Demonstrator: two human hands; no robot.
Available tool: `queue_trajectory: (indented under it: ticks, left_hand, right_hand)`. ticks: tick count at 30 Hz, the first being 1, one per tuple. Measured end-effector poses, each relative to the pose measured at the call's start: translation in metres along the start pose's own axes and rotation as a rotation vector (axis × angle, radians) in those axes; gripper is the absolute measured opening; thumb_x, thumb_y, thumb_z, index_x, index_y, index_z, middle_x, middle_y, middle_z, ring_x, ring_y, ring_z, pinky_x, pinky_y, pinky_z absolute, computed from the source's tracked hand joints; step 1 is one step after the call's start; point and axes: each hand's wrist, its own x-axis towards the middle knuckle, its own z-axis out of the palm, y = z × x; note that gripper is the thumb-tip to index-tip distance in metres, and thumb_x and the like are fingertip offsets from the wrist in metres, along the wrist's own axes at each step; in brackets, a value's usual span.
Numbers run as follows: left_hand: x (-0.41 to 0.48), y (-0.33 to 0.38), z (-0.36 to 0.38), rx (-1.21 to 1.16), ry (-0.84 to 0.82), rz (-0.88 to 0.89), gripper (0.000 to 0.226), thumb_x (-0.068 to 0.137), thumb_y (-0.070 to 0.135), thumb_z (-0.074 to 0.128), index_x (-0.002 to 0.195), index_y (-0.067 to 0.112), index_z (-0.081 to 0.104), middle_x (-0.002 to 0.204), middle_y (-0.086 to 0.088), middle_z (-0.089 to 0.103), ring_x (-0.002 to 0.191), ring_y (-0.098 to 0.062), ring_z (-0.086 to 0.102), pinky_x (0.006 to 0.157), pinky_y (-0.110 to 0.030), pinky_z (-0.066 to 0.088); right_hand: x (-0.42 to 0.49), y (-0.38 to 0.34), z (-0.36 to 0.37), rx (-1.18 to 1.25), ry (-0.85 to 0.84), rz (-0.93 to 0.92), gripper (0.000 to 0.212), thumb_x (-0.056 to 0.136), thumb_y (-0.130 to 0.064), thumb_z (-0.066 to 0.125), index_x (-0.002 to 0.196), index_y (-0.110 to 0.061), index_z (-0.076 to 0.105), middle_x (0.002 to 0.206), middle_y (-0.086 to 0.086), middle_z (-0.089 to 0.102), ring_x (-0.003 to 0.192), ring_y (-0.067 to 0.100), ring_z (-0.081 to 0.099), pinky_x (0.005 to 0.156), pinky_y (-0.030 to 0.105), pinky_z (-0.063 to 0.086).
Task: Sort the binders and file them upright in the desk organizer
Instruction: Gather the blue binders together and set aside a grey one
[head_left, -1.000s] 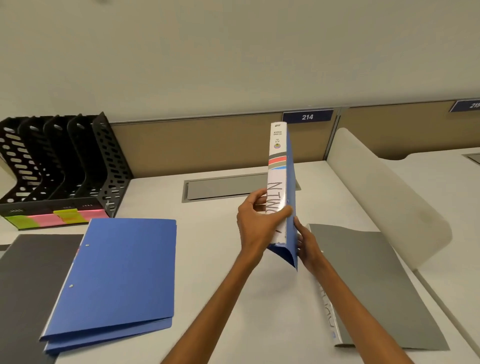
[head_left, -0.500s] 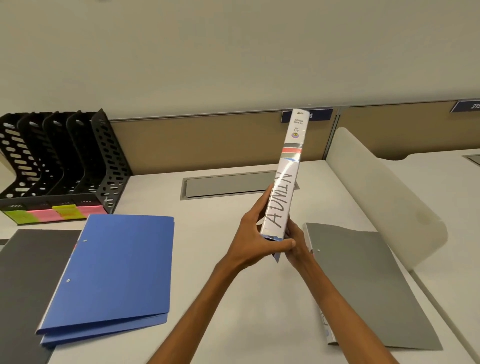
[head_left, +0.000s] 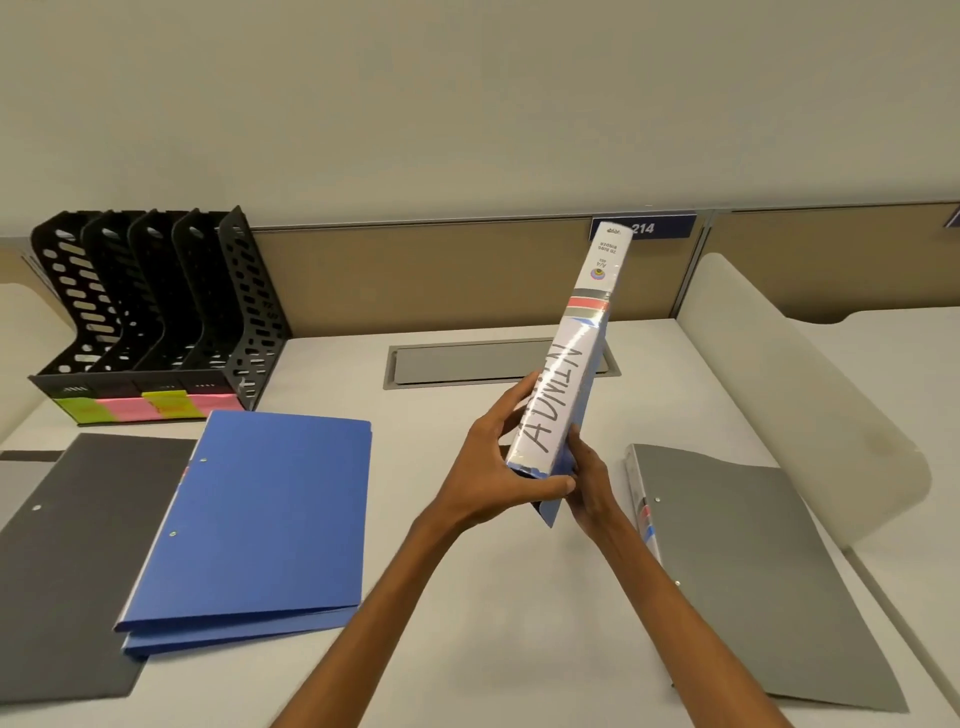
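1. Binder (head_left: 570, 371) just turned in our hands: white ADMIN spine now faces us, tilted right, above the desk (head_left: 431, 426).
2. Left hand (head_left: 496, 470) curls fingers and thumb round its lower end; right hand (head_left: 592, 486) pinches the other side.
3. Label's readable, so we can pick its desk organizer (head_left: 244, 322) slot.

The left grip (head_left: 493, 460) and right grip (head_left: 589, 480) clasped the lower end of the ADMIN binder (head_left: 571, 358), held tilted above the tabletop (head_left: 519, 597). Left of the grips lay a blue binder (head_left: 260, 519), the desk organizer (head_left: 156, 312) beyond it; right, a grey binder (head_left: 753, 571).
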Motion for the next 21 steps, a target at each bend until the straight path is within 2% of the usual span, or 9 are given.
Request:
queue_trajectory:
  ticks: [2, 3, 5, 6, 9, 12, 14, 17, 21]
  left_hand:
    - [-0.007, -0.005, -0.017, 0.025, 0.071, -0.035, 0.09, 0.068, 0.018, 0.084, 0.144, 0.025, 0.037, 0.138, 0.016, 0.05, 0.127, -0.012, 0.05, 0.089, -0.029, 0.056]
    - [-0.011, -0.008, -0.027, 0.05, 0.098, -0.051, 0.09, 0.067, 0.018, 0.085, 0.143, 0.027, 0.038, 0.136, 0.018, 0.051, 0.125, -0.01, 0.05, 0.087, -0.027, 0.057]
    - [-0.02, -0.019, -0.049, 0.107, 0.146, -0.077, 0.087, 0.065, 0.02, 0.088, 0.137, 0.035, 0.041, 0.131, 0.021, 0.05, 0.12, -0.004, 0.05, 0.079, -0.019, 0.056]
    - [-0.026, -0.021, -0.06, 0.144, 0.163, -0.096, 0.086, 0.065, 0.02, 0.088, 0.134, 0.041, 0.041, 0.128, 0.024, 0.049, 0.118, 0.0, 0.05, 0.075, -0.015, 0.055]
    - [-0.043, -0.036, -0.091, 0.277, 0.22, -0.176, 0.085, 0.063, 0.026, 0.09, 0.13, 0.046, 0.041, 0.123, 0.029, 0.047, 0.11, 0.006, 0.049, 0.07, -0.018, 0.054]
    - [-0.062, -0.052, -0.116, 0.363, 0.289, -0.266, 0.09, 0.06, 0.033, 0.09, 0.137, 0.037, 0.042, 0.116, 0.033, 0.044, 0.108, 0.004, 0.049, 0.076, -0.023, 0.053]
    - [-0.076, -0.062, -0.132, 0.393, 0.314, -0.323, 0.091, 0.059, 0.035, 0.09, 0.137, 0.032, 0.044, 0.114, 0.029, 0.045, 0.106, 0.002, 0.05, 0.078, -0.03, 0.055]
    - [-0.098, -0.075, -0.152, 0.424, 0.355, -0.414, 0.091, 0.059, 0.038, 0.092, 0.136, 0.026, 0.046, 0.115, 0.013, 0.05, 0.105, -0.008, 0.053, 0.08, -0.035, 0.058]
    - [-0.122, -0.092, -0.171, 0.406, 0.382, -0.527, 0.089, 0.061, 0.033, 0.092, 0.136, 0.019, 0.047, 0.116, 0.004, 0.052, 0.103, -0.015, 0.056, 0.068, -0.016, 0.051]
  right_hand:
    - [0.001, -0.003, 0.006, -0.03, 0.041, 0.068, 0.067, 0.069, -0.046, 0.076, 0.121, -0.008, 0.059, 0.109, 0.014, 0.069, 0.102, 0.033, 0.068, 0.076, 0.043, 0.058]
    - [0.003, -0.003, 0.008, -0.126, 0.123, 0.051, 0.073, 0.071, -0.049, 0.074, 0.127, -0.005, 0.057, 0.117, 0.015, 0.066, 0.111, 0.036, 0.064, 0.081, 0.047, 0.056]
    - [0.011, 0.006, 0.008, -0.308, 0.294, -0.099, 0.067, 0.079, -0.05, 0.067, 0.129, -0.008, 0.056, 0.123, 0.011, 0.065, 0.116, 0.036, 0.06, 0.094, 0.053, 0.051]
    - [0.015, 0.01, 0.008, -0.341, 0.323, -0.151, 0.062, 0.079, -0.048, 0.068, 0.126, -0.008, 0.059, 0.121, 0.009, 0.066, 0.114, 0.035, 0.061, 0.096, 0.054, 0.051]
    - [0.022, 0.021, 0.022, -0.442, 0.349, -0.204, 0.052, 0.081, -0.04, 0.074, 0.121, -0.009, 0.061, 0.118, 0.006, 0.068, 0.109, 0.031, 0.063, 0.083, 0.039, 0.054]
    - [0.031, 0.035, 0.033, -0.533, 0.359, -0.213, 0.062, 0.074, -0.038, 0.081, 0.124, -0.009, 0.057, 0.122, 0.005, 0.065, 0.106, 0.026, 0.063, 0.076, 0.029, 0.051]
    - [0.036, 0.047, 0.044, -0.565, 0.352, -0.215, 0.072, 0.069, -0.036, 0.085, 0.126, -0.008, 0.053, 0.124, 0.006, 0.063, 0.108, 0.025, 0.063, 0.081, 0.032, 0.053]
    - [0.038, 0.062, 0.061, -0.608, 0.346, -0.213, 0.08, 0.065, -0.034, 0.09, 0.128, -0.011, 0.047, 0.125, 0.001, 0.06, 0.108, 0.022, 0.061, 0.083, 0.033, 0.053]
    - [0.034, 0.084, 0.078, -0.655, 0.331, -0.213, 0.084, 0.064, -0.026, 0.091, 0.131, -0.016, 0.041, 0.123, -0.004, 0.054, 0.105, 0.017, 0.058, 0.078, 0.025, 0.049]
